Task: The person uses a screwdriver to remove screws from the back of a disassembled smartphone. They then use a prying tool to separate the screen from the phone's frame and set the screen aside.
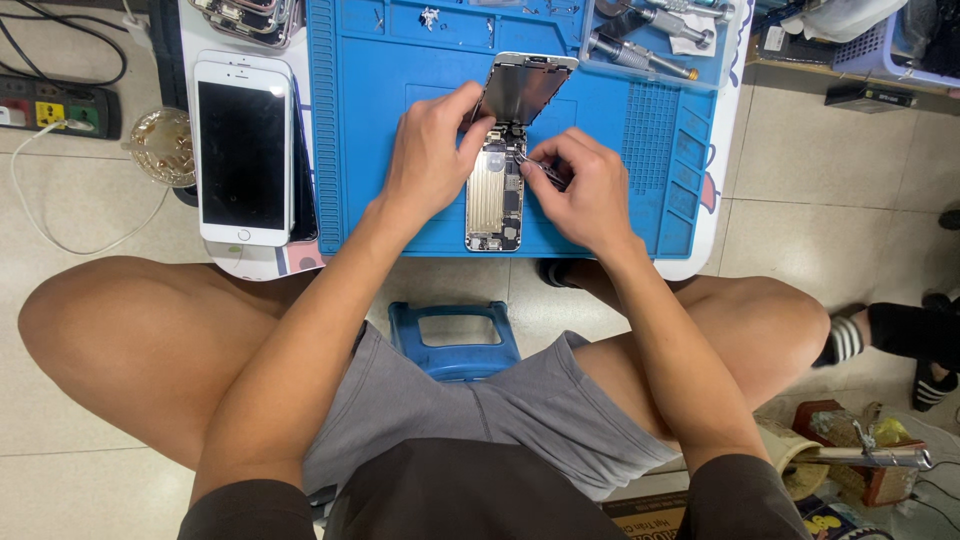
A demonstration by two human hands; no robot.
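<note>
The opened smartphone body with its bare silver metal inside and dark circuit board (494,195) lies lengthwise on the blue rubber work mat (380,120), near the mat's front edge, and its lifted screen panel (522,88) stands tilted up from the far end like a raised lid. The left hand (430,155) leans against that panel, thumb and fingers pinched at its lower corner, holding it up. The right hand (585,190) is curled tight around thin metal tweezers (540,168), whose tips point into the upper part of the open body. Left of the mat, a white smartphone with a dark screen (245,148) lies flat on the small white table (715,215). Silver screwdrivers (640,55) rest in the mat's far right tray. A blue plastic stool (455,340) shows between the person's knees.
</note>
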